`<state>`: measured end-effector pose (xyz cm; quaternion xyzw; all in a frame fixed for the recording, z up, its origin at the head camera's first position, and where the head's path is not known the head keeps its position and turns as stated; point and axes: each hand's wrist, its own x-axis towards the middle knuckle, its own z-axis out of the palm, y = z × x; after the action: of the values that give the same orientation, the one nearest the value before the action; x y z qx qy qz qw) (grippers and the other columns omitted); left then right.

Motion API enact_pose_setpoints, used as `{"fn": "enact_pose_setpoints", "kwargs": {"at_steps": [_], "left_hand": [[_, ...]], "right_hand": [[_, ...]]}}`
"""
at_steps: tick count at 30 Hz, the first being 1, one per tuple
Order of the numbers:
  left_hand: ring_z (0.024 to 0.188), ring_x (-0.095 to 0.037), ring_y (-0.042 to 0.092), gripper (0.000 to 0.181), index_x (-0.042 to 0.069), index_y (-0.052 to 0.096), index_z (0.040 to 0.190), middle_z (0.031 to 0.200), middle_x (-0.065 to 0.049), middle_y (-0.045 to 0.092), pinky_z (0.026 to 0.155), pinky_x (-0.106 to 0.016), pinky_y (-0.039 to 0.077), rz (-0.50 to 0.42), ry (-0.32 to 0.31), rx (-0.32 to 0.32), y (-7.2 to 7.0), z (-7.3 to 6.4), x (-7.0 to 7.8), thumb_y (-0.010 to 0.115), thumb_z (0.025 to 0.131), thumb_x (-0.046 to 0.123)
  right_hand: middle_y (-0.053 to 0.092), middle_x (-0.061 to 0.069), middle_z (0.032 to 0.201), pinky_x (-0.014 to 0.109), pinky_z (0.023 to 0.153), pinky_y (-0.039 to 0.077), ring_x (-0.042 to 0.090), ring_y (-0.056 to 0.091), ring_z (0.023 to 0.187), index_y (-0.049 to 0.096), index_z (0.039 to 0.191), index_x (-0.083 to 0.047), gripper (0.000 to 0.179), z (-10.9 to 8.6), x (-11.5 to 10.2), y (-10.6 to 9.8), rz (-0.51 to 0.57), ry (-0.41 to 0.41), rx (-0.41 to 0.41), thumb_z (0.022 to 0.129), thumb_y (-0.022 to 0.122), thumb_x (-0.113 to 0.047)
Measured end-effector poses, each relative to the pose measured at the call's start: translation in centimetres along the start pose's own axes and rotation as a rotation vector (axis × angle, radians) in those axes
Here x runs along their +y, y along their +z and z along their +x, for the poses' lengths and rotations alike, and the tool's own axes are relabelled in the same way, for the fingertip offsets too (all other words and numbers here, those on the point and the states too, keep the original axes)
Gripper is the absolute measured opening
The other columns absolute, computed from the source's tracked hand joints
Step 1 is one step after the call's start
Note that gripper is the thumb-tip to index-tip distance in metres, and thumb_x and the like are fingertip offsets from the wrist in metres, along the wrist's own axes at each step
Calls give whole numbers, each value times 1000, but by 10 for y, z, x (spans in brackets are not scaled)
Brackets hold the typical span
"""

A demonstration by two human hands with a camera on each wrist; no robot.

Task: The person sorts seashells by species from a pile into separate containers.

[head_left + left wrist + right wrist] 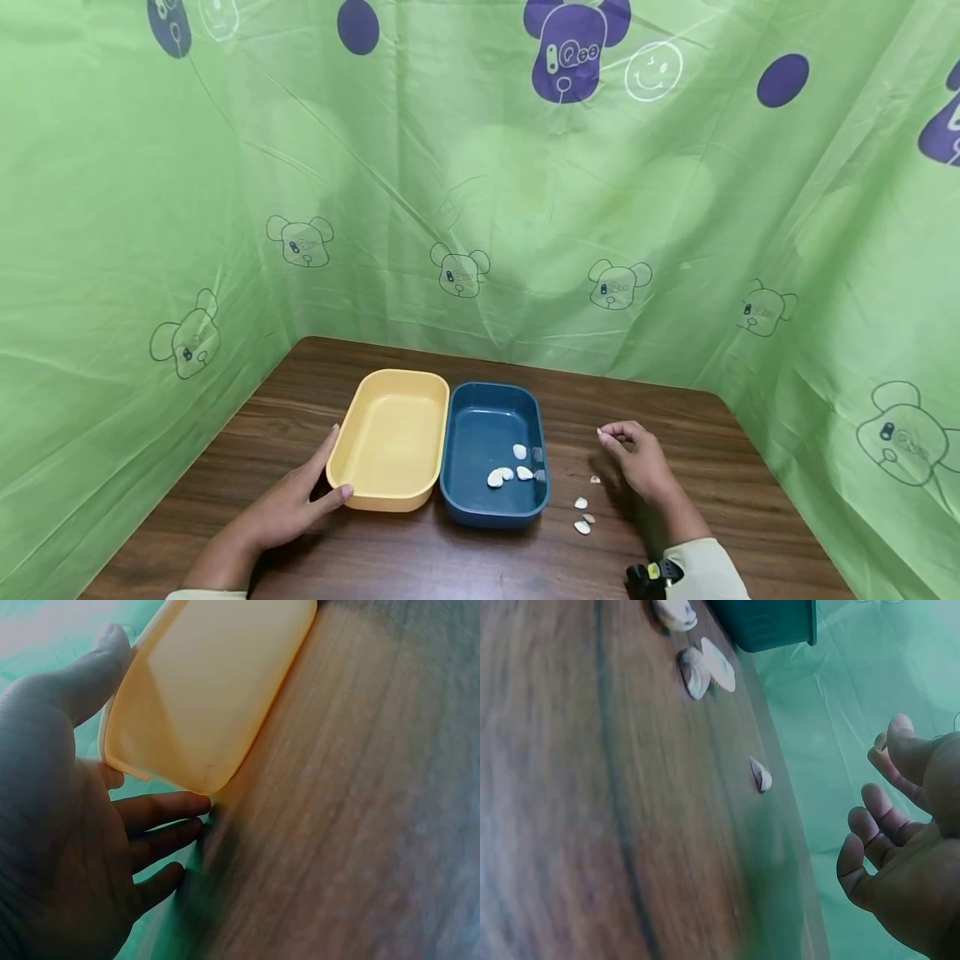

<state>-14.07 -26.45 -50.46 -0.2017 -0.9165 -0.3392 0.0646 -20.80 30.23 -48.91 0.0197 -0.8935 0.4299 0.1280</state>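
My left hand point(288, 504) rests against the near left corner of a yellow tray point(386, 503), its thumb at the front and its fingers along the left side. In the left wrist view the fingers stretch out loosely beside the yellow tray point(217, 690). My right hand point(641, 462) is raised over the table, right of the blue tray point(495, 520). Between thumb and index finger it pinches a small seashell point(881, 741), mostly hidden by the fingertips. Its other fingers are lightly bent. Several white shells point(519, 451) lie in the blue tray.
Several loose shells point(582, 527) lie on the brown wooden table point(390, 558) between the blue tray and my right forearm. One shell point(760, 775) lies apart from the others. Green printed curtains point(465, 200) enclose the table at the back and both sides.
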Motion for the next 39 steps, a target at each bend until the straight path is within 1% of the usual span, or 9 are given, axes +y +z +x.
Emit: {"fn": "enact_pose_setpoints", "kwargs": {"at_steps": [9, 14, 17, 20, 24, 27, 30, 36, 39], "left_hand": [[150, -48, 49, 96, 15, 7, 178, 175, -28, 34, 113, -66, 49, -6, 17, -11, -1, 0, -2, 69, 108, 37], [146, -49, 55, 96, 16, 7, 178, 174, -28, 36, 110, -63, 51, -14, 17, -28, -5, 0, -1, 68, 108, 36], [145, -48, 56, 96, 16, 6, 178, 174, -28, 37, 110, -62, 52, -15, 24, -28, -7, 0, 0, 69, 108, 35], [147, -49, 54, 95, 15, 6, 178, 174, -27, 36, 111, -64, 51, -21, 18, -31, -6, 0, 0, 68, 108, 35], [149, -51, 50, 94, 12, 5, 178, 175, -28, 33, 112, -70, 47, -35, 7, -42, -6, 0, 0, 66, 109, 36], [150, -52, 49, 94, 11, 6, 177, 175, -29, 32, 112, -72, 46, -42, 1, -44, -7, 0, 0, 66, 109, 36], [150, -52, 49, 94, 10, 6, 177, 175, -29, 32, 112, -71, 47, -41, 1, -44, -9, 0, 1, 66, 109, 36], [149, -52, 50, 94, 10, 7, 177, 174, -30, 33, 113, -67, 48, -39, -1, -45, -10, 0, 0, 66, 109, 35], [148, -53, 50, 93, 11, 8, 177, 174, -30, 33, 112, -70, 47, -58, -9, -47, -10, 0, -1, 66, 109, 35]], "right_hand": [[72, 13, 115, 25, 92, 49, 10, 61, 102, 78, 112, -2, 13, 0, -8, 4, 28, -1, 5, 105, 73, -13], [71, 13, 115, 26, 93, 49, 10, 60, 103, 78, 112, -2, 13, 1, -14, 6, 42, -7, 5, 105, 74, -12], [71, 13, 114, 27, 94, 49, 9, 60, 103, 78, 112, -2, 13, 3, -17, 8, 38, -14, 2, 105, 74, -12], [71, 12, 113, 27, 94, 49, 8, 60, 102, 78, 112, -3, 13, 4, -20, 9, 37, -30, 0, 105, 73, -12], [72, 12, 112, 24, 93, 49, 8, 60, 102, 78, 111, -3, 12, 7, -28, 10, 35, -57, -2, 105, 73, -13], [72, 12, 112, 23, 92, 50, 9, 61, 102, 78, 113, -3, 13, 10, -36, 11, 42, -67, -18, 106, 73, -12], [71, 12, 113, 23, 91, 52, 10, 61, 102, 78, 113, -3, 13, 14, -46, 13, 55, -71, -38, 106, 72, -12], [68, 12, 112, 27, 90, 53, 14, 62, 102, 77, 114, -4, 13, 22, -70, 18, 54, -116, -72, 106, 73, -13], [68, 11, 112, 29, 89, 51, 16, 61, 103, 78, 113, -6, 11, 26, -83, 23, 62, -144, -83, 105, 74, -13]]}}
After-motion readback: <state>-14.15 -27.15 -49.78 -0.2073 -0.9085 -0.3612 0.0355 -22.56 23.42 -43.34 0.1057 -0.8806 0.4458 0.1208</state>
